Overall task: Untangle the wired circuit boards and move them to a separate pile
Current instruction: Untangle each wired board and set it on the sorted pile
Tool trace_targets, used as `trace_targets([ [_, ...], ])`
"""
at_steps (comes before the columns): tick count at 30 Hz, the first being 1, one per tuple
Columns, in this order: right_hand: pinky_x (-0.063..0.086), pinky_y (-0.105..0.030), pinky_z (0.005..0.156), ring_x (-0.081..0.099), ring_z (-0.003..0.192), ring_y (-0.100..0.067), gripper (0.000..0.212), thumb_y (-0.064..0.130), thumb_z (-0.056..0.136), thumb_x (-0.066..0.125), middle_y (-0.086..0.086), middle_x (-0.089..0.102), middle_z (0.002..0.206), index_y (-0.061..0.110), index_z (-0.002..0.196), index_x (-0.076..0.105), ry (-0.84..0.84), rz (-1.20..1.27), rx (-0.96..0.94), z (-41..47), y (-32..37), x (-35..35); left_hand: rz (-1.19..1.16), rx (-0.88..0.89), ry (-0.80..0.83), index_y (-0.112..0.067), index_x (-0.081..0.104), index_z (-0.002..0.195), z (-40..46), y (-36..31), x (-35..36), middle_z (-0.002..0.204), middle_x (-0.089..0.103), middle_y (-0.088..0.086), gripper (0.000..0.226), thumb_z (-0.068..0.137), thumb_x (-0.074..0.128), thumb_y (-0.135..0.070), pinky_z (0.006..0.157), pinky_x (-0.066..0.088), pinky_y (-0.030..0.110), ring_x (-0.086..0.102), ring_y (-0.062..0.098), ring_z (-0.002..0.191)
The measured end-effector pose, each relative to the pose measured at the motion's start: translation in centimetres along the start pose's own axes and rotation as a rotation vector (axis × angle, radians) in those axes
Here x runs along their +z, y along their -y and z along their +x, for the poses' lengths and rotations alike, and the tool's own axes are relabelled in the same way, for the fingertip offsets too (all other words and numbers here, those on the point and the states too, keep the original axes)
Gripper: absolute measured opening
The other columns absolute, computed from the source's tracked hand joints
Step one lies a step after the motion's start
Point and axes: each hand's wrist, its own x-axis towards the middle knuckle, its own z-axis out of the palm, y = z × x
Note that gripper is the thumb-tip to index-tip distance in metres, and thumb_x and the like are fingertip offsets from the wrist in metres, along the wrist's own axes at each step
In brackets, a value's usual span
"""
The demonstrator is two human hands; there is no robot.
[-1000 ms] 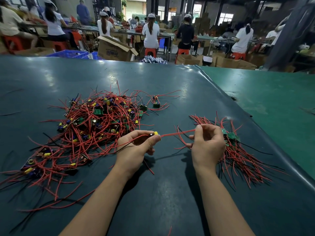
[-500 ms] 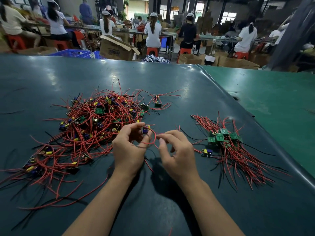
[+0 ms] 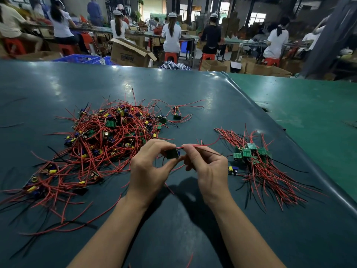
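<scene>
Dim overhead light, glare on mat, edges warped.

Tangled pile of wired boards at centre left of the frame, on the table. Separate pile at centre right. Between them, low in the middle: left hand and right hand, one board pinched between. Lone wired board just beyond the tangle's upper right edge.

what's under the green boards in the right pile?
The sorted pile lies on the dark mat. Its green boards sit on red wires and a few black ones that fan toward the viewer. Whether more boards lie beneath is hidden.
</scene>
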Motion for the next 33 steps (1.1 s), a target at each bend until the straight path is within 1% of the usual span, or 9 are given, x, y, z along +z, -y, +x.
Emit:
trace_targets([
  [2,0.045,-0.023,0.049,0.056,0.051,-0.014,0.009,0.014,0.075,0.077,-0.006,0.065,0.060,0.006,0.075,0.074,-0.040,0.194,0.162,0.1,0.4,0.1,0.052,0.045,0.004,-0.004,0.074,0.104,0.1,-0.1,-0.1,0.097,0.063,0.007,0.030,0.078,0.080,-0.016,0.072,0.054,0.044,0.063,0.025,0.082],
  [5,0.042,-0.021,0.045,0.055,0.050,-0.011,0.011,0.020,0.067,0.076,-0.004,0.062,0.059,0.009,0.068,0.074,-0.098,0.390,0.295,0.4,0.8,0.2,0.061,0.132,-0.004,-0.007,0.071,0.115,0.2,-0.4,0.0,0.097,0.056,0.009,0.033,0.083,0.076,-0.013,0.066,0.053,0.039,0.060,0.020,0.075],
  [10,0.042,-0.019,0.044,0.050,0.045,-0.012,0.009,0.014,0.079,0.072,-0.005,0.061,0.061,0.010,0.071,0.075,-0.083,0.329,0.320,0.3,0.4,0.2,0.058,0.118,0.044,-0.006,0.071,0.114,0.3,-0.2,0.0,0.106,0.058,0.009,0.028,0.087,0.071,-0.011,0.066,0.053,0.035,0.061,0.023,0.074],
  [13,0.040,-0.021,0.046,0.049,0.048,-0.012,0.015,0.020,0.072,0.073,-0.005,0.061,0.063,0.006,0.078,0.075,-0.021,0.308,0.290,0.2,0.3,0.2,0.061,0.034,0.112,-0.005,0.065,0.122,0.3,-0.3,-0.1,0.109,0.063,0.005,0.040,0.086,0.071,-0.021,0.078,0.054,0.034,0.064,0.020,0.087],
  [15,0.040,-0.020,0.046,0.049,0.049,-0.011,0.021,0.021,0.069,0.075,-0.006,0.062,0.063,0.004,0.080,0.073,-0.030,0.282,0.293,0.3,0.3,0.0,0.051,0.015,0.139,-0.003,0.067,0.116,0.3,-0.3,-0.1,0.105,0.066,0.005,0.037,0.086,0.071,-0.023,0.080,0.054,0.038,0.064,0.019,0.092],
  [18,0.039,-0.017,0.043,0.048,0.045,-0.007,0.010,0.015,0.078,0.074,-0.003,0.063,0.061,0.007,0.075,0.071,-0.135,0.250,0.287,0.9,0.4,-0.6,0.071,0.022,0.139,-0.006,0.071,0.108,0.4,-0.3,-0.3,0.103,0.066,0.004,0.030,0.086,0.072,-0.026,0.072,0.055,0.041,0.066,0.024,0.081],
  [21,0.036,-0.014,0.039,0.046,0.043,-0.004,0.020,0.010,0.088,0.068,0.001,0.062,0.058,0.011,0.069,0.071,-0.279,0.329,0.255,1.9,0.8,-1.9,0.099,0.051,0.112,-0.006,0.072,0.107,0.4,-0.2,-0.5,0.102,0.067,0.005,0.029,0.084,0.074,-0.023,0.070,0.056,0.041,0.066,0.023,0.084],
  [29,0.032,-0.015,0.037,0.042,0.040,-0.004,0.027,0.016,0.095,0.060,0.003,0.056,0.051,0.007,0.070,0.067,-0.437,0.451,0.323,2.4,0.8,-2.4,0.144,0.113,0.153,-0.007,0.073,0.107,0.5,-0.2,-0.5,0.100,0.067,0.003,0.028,0.085,0.073,-0.025,0.065,0.057,0.039,0.066,0.019,0.083],
  [33,0.032,-0.014,0.036,0.042,0.039,-0.002,0.023,0.018,0.096,0.061,0.002,0.056,0.060,0.008,0.077,0.066,-0.615,0.484,0.296,2.8,0.9,-4.2,0.162,0.036,0.031,-0.004,0.072,0.104,0.4,0.2,-1.1,0.100,0.067,0.006,0.027,0.084,0.075,-0.021,0.072,0.056,0.039,0.065,0.020,0.087],
])
